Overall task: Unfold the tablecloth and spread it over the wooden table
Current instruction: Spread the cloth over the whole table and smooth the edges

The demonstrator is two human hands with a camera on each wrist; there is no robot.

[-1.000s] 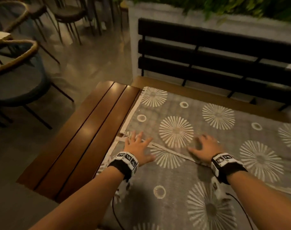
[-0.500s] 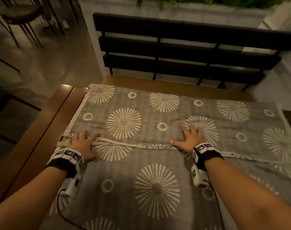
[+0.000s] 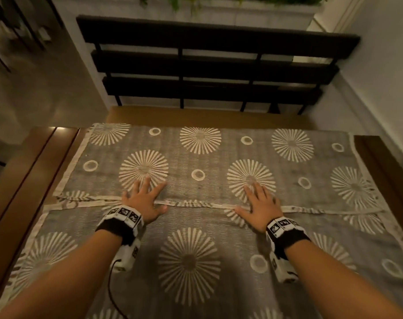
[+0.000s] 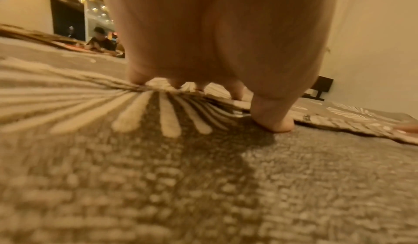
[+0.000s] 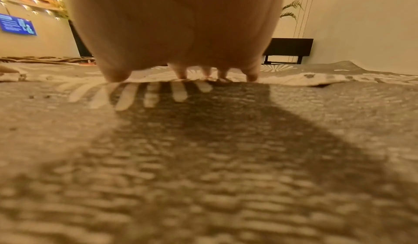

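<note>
Under both wrists lies the near layer of the tablecloth (image 3: pixel 191 261). The left hand (image 3: pixel 144 200) and right hand (image 3: pixel 261 207) lie flat with fingers spread, gripping nothing, pressing across the pale hem (image 3: pixel 195 203) of a folded-back flap. Beyond the fingertips that flap covers the far half of the wooden table (image 3: pixel 23 162). If they push outward, the doubled hem may bunch, or the whole cloth may slide and leave the planks left of the left hand bare.
</note>
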